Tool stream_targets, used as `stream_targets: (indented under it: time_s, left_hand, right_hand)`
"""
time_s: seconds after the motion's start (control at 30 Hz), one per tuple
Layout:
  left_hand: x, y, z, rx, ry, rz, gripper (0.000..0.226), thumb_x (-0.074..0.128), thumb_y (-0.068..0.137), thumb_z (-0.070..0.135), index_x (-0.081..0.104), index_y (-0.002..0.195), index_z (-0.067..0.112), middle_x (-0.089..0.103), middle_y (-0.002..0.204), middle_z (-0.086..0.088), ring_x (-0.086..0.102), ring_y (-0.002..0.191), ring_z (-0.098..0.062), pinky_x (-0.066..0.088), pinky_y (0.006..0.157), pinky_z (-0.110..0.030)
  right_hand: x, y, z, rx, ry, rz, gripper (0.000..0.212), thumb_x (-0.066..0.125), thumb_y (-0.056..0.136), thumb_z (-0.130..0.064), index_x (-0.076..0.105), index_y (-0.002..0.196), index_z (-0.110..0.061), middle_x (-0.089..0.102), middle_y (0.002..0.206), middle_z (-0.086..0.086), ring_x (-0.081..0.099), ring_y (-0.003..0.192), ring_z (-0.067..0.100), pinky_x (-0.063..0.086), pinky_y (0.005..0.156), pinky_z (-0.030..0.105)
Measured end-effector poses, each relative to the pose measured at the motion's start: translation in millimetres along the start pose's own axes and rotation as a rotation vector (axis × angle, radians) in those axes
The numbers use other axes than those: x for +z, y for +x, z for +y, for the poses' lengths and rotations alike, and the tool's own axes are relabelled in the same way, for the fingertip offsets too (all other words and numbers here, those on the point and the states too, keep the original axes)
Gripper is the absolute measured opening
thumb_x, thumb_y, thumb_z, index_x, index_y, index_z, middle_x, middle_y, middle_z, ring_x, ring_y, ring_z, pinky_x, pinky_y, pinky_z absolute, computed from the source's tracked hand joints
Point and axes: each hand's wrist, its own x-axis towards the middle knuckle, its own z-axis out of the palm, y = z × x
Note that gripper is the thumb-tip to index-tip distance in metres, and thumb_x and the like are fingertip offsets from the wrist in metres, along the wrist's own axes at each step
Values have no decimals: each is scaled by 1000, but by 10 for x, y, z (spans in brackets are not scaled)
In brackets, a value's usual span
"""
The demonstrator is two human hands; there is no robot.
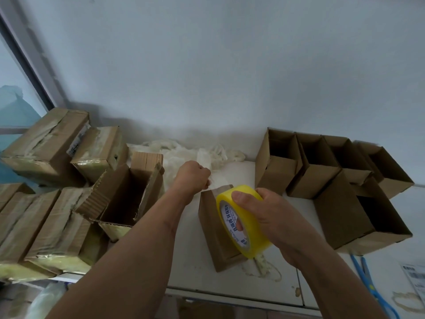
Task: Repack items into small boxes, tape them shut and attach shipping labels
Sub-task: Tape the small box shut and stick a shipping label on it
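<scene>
Right hand grips the yellow tape roll over a small box, left hand pinching the pulled tape end, on a white table by the wall.

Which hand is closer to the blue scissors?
Right. The right hand holds the yellow tape roll, nearer the blue scissors; the left hand is farther off, past the small box.

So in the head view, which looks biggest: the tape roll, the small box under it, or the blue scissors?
1. Small box.
2. Tape roll.
3. Scissors, though they run off the frame's edge, so unsure.
</scene>
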Motion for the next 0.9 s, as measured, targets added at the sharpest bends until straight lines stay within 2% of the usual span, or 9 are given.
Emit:
stream_targets:
  time_s: [0.13,0.23,0.33,0.43,0.5,0.6,0.77,0.83,0.9]
  left_hand:
    - [42,37,-35,-72,-45,-19,27,56,87,4,61,60,1,63,57,-9,59,58,-24,52,64,-35]
    - [50,44,-63,-150,-17,-61,12,60,82,3,58,70,2,58,64,-10,56,60,-26,48,60,-30]
    - [58,34,-114,-213,-13,-94,11,62,77,0,55,68,3,55,65,-15,55,57,-27,50,59,-33]
    - [76,39,-136,-265,-3,-154,7,62,85,5,59,78,2,57,73,-14,55,64,-26,50,61,-33]
    - [70,46,-144,-289,37,-184,12,60,87,9,58,76,5,57,71,-12,55,64,-24,48,60,-30]
    - [26,53,-141,-310,123,-225,17,62,87,14,60,71,8,61,67,-9,59,65,-23,51,59,-29]
    - [-67,59,-58,-162,461,-366,11,56,88,5,65,81,4,66,86,-10,63,72,-19,55,58,-27]
    - [-91,45,36,-14,629,-269,13,59,86,8,68,90,-1,67,96,-13,66,80,-24,56,62,-31]
    - [-72,7,150,165,556,-142,20,60,90,19,70,94,1,69,96,-13,66,88,-27,56,75,-36]
  right_hand:
    - [3,13,-3,2,7,-2,34,53,87,-60,56,95,-27,68,95,-1,66,86,15,54,72,29]
    - [4,17,-5,2,27,4,37,53,85,-61,57,95,-26,70,89,-1,68,81,14,54,71,28]
    - [-3,5,-6,-1,31,2,35,53,86,-61,56,93,-27,70,81,-6,67,73,6,53,66,23]
    - [-7,8,11,-15,23,4,35,53,86,-62,56,93,-27,69,91,-2,67,82,13,53,69,27]
    - [-9,11,16,-20,45,-7,37,52,86,-61,56,96,-26,73,82,-3,69,76,10,55,68,26]
    - [-17,-11,-7,-30,69,-31,32,52,89,-57,54,95,-26,70,61,-14,65,57,-3,49,51,11]
    - [-1,-27,-7,-40,71,-31,37,54,87,-59,56,97,-24,72,67,-11,68,61,1,53,61,19]
    - [6,-21,-7,-40,70,-16,39,55,85,-61,58,97,-24,74,71,-7,70,69,7,56,68,26]
    - [2,-32,-7,-40,72,-1,38,56,85,-61,58,95,-25,73,71,-7,70,73,10,56,71,29]
